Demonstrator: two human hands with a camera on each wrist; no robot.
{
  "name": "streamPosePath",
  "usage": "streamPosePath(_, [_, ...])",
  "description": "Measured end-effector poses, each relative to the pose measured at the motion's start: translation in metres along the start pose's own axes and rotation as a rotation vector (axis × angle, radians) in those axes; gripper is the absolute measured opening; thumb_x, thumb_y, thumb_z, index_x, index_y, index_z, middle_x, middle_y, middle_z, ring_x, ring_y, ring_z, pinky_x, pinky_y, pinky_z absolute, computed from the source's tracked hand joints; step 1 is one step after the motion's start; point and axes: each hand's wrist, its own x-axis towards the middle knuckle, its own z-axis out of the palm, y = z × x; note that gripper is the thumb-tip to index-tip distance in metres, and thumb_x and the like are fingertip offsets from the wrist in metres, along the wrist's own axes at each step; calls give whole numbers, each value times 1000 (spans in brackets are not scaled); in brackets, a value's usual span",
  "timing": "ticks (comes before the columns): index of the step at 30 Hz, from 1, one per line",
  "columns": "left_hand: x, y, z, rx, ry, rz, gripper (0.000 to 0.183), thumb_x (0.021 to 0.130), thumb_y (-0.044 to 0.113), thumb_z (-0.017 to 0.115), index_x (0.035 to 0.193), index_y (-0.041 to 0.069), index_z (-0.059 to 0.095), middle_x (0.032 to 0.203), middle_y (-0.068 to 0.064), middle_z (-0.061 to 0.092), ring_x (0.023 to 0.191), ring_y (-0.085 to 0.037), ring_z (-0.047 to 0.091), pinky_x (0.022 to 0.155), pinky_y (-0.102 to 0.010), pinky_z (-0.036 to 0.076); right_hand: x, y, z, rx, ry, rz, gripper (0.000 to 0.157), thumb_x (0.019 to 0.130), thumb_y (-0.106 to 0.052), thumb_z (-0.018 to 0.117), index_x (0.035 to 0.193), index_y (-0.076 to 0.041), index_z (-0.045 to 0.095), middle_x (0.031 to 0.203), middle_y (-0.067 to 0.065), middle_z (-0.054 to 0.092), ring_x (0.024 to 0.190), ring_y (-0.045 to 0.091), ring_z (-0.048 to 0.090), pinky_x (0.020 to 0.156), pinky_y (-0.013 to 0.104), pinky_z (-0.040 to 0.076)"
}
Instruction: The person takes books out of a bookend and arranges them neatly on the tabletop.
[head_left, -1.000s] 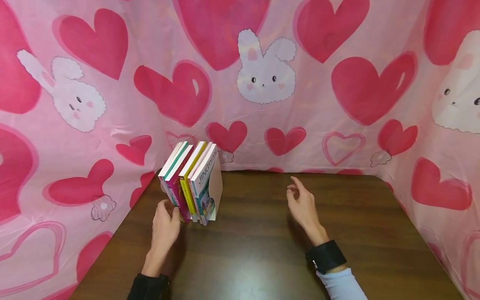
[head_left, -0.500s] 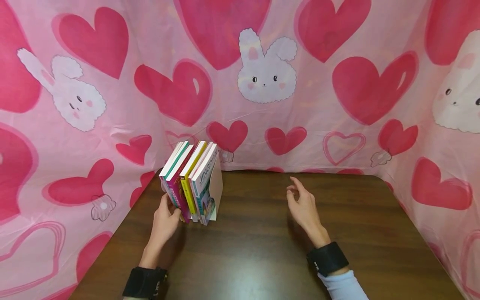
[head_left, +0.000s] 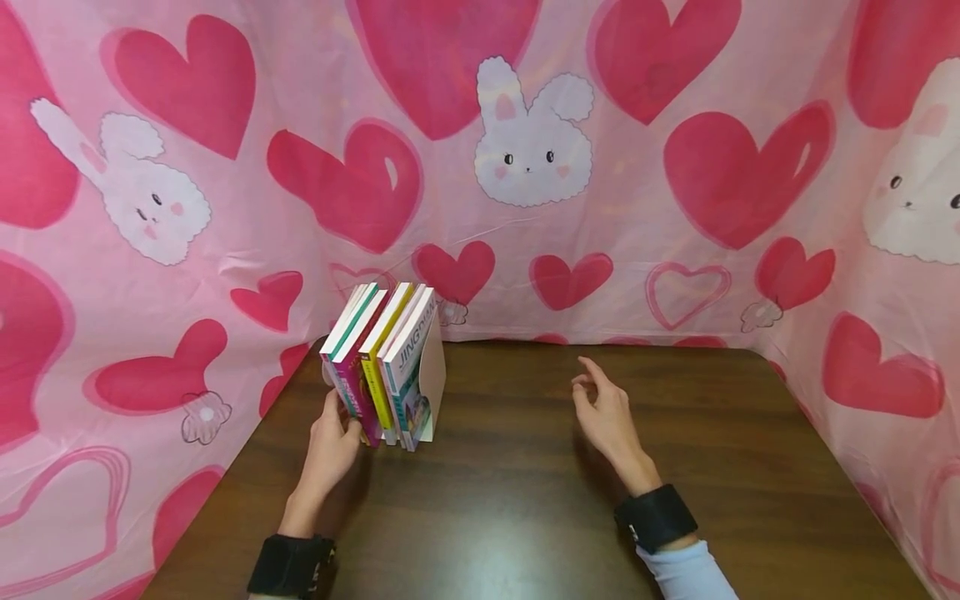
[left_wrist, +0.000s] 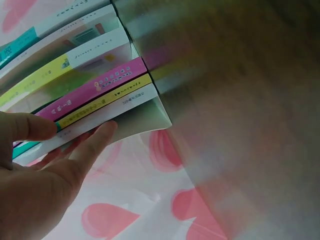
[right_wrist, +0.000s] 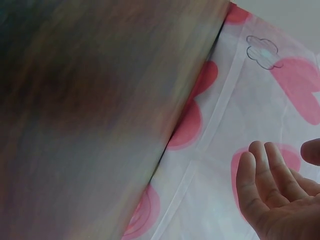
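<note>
Our left hand [head_left: 330, 446] touches the books [head_left: 377, 392], fingers [left_wrist: 95, 145] nearly straight; our right hand [head_left: 609, 421], fingers relaxed, holds nothing above the bench [head_left: 495, 475]

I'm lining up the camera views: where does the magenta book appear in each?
Head: left of centre, magenta book near the left hand.
Left wrist: its spine slants across the upper left.
Right wrist: not in it.
Shared landmark: heart-printed backdrop, in all three.

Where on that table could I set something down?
Bare brown wooden table shows between the upright multicoloured books and right hand, and from that hand to the table's right edge. Crowded at left, where the left hand meets the books.
</note>
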Motion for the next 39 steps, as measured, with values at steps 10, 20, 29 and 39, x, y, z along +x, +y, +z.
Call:
streamPosePath(10, [-1,-2,-3,89,42,49,59,104,0,57,158,1,33,145,-31,56,121,-46,65,95,-57,55,0,0,-2,-10,-4,-12,46,104,-10,59,150,-8,55,114,16,75,101,28,68,84,48,54])
streamPosePath(20, [3,0,-9,77,105,181,55,99,-8,63,149,-3,39,143,-33,57,128,-50,59,100,-59,50,0,-1,-2,-13,-5,-6,47,103,-10,60,150,-9,55,113,15,75,93,25,66,79,42,52])
streamPosePath(29, [2,2,-8,115,112,183,62,101,-5,64,154,-3,31,145,-34,55,128,-51,59,98,-60,50,-1,2,-4,-3,-13,0,48,104,-8,60,151,-8,54,113,15,75,96,28,68,83,47,54])
streamPosePath(39, [4,7,-7,185,189,121,51,102,3,61,149,-4,41,129,-33,66,97,-43,72,77,-57,60,0,1,-6,19,-4,-12,49,104,-6,60,152,-7,53,113,17,74,96,30,70,82,49,55])
